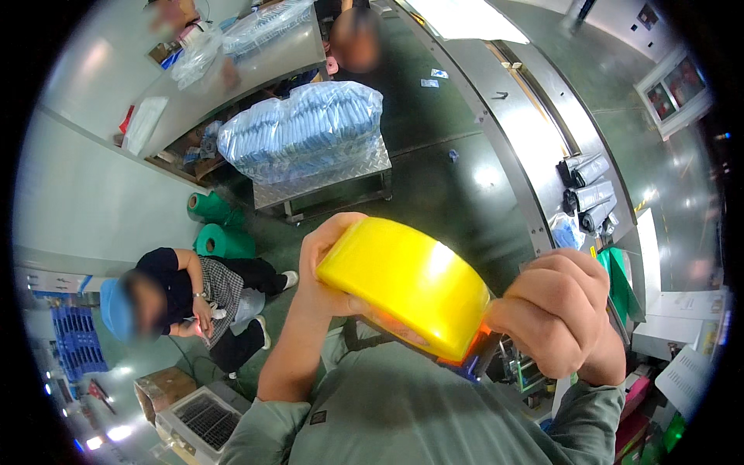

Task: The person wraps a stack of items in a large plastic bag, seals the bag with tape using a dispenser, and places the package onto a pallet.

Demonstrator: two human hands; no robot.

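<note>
Two hands hold one big yellow roll of tape (407,285) up close to the camera, above grey-green sleeves. The left hand (325,267) cups the roll's left end, fingers curled over its top edge and thumb under it, wrapped firmly against the yellow surface. The right hand (562,306) is closed into a tight fist at the roll's right end, touching the rim; what it pinches there is too hidden to tell. The roll lies tilted, its left end higher than its right.

Below left, a metal grille box (203,422) and a cardboard box (159,387) sit on the floor. Beyond them a person in a blue cap (118,308) crouches beside green rolls (217,225). Farther off, a metal cart (325,182) carries blue stacks wrapped in clear plastic (306,128). To the right, grey rolls (589,190) lie on a long steel bench (527,155).
</note>
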